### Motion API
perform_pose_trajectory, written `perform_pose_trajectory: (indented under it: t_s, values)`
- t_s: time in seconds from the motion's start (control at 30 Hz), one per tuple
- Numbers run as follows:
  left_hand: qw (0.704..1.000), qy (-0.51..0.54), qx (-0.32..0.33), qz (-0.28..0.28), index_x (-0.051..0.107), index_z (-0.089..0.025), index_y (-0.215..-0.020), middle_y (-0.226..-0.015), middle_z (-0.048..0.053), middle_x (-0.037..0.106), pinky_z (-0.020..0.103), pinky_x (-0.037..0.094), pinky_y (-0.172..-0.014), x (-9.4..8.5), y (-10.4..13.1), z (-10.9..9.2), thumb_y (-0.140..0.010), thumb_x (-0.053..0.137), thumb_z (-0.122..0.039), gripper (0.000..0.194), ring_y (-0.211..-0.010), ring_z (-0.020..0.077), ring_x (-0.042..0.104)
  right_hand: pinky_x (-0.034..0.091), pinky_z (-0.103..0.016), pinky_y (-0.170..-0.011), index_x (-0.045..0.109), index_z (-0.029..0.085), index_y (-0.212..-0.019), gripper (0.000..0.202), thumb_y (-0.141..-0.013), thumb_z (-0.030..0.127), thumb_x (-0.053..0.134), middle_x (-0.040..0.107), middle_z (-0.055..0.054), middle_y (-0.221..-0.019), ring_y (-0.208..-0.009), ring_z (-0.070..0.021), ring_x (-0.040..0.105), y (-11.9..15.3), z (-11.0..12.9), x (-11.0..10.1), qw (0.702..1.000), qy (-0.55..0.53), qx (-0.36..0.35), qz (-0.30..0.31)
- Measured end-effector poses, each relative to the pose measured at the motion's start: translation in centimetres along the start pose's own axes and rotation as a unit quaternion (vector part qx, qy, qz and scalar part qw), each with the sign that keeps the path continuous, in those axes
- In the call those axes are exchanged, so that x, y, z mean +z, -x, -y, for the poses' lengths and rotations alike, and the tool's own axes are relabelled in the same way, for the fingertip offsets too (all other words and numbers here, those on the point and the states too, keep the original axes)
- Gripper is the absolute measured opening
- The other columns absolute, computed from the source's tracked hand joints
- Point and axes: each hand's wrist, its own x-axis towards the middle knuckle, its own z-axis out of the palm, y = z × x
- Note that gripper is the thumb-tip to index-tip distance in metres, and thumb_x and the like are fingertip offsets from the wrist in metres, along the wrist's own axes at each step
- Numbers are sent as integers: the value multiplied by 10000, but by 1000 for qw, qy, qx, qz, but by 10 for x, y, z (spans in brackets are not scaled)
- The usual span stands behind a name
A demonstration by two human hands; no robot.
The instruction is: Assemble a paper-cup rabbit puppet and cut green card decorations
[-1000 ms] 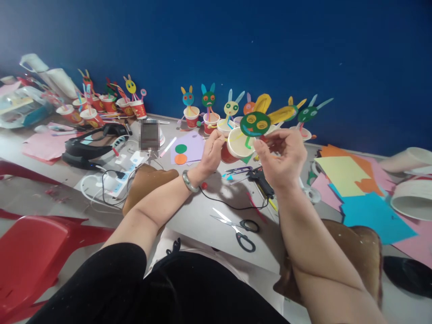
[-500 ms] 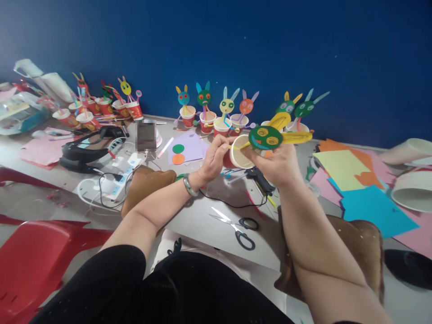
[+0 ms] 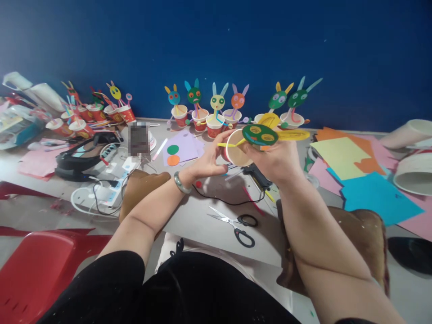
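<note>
A red paper cup is tipped so its white inside faces me. My right hand grips its right side, thumb near the rim, beside a green paper rabbit head with yellow ears. A yellow strip runs from the cup over its left rim. Around the cup's left side curves my left hand, its thumb spread below and its fingers partly hidden behind. Beneath them on the table lie a black glue gun and open scissors.
Finished rabbit cups line the blue wall, with more at the far left. Coloured paper covers the right side. A power strip, black headset and purple sheets sit left. A red chair stands lower left.
My left thumb has moved down and away from the fingers, opening the grasp around the cup's left side. The yellow strip now shows projecting past the rim. My right hand keeps its grip.
</note>
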Motion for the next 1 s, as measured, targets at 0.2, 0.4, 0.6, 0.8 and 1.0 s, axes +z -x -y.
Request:
perform_pose_trajectory:
  t_s: [0.2, 0.4, 0.6, 0.8, 1.0]
  values:
    - [998, -28, -40, -29, 613, -226, -1436, -1407, 154, 684, 541, 546, -1209, 10, 2, 9, -770, 934, -645, 849, -1467, 374, 604, 634, -563, -961, 718, 284, -946, 176, -817, 385, 781, 829, -87, -1026, -1009, -363, 789, 1, 3, 0, 1000, 6, 12, 3]
    - [996, 28, -81, -41, 716, -184, -1156, -1217, 112, 757, 482, 572, -1167, 16, -2, -6, -738, 973, -637, 668, -1331, 324, 685, 642, -541, -1009, 707, 291, -878, 112, -813, 328, 791, 845, -84, -1041, -1054, -360, 804, 0, 8, 0, 1000, -4, 3, 0]
    - [991, 3, -119, -61, 740, -157, -1138, -1138, 113, 774, 476, 601, -1108, 22, -2, -18, -714, 954, -715, 733, -1146, 287, 728, 635, -537, -1057, 719, 288, -823, 89, -784, 337, 782, 847, -72, -999, -1071, -356, 806, -3, 8, -1, 998, -53, 18, 30]
    - [990, 17, -123, -63, 707, -162, -1125, -1132, 133, 762, 534, 570, -1167, 28, -5, -23, -689, 912, -813, 809, -1234, 334, 706, 639, -556, -997, 714, 298, -735, 270, -717, 485, 907, 810, -49, -866, -961, -363, 787, -13, 0, -4, 995, -78, 39, 39]
    - [990, 18, -121, -70, 638, -159, -1238, -1259, 179, 716, 558, 561, -1151, 30, -8, -23, -662, 903, -843, 933, -1244, 365, 688, 651, -560, -1008, 726, 290, -772, 359, -683, 563, 943, 821, -24, -901, -970, -332, 777, -17, -10, -5, 986, -120, 96, 62]
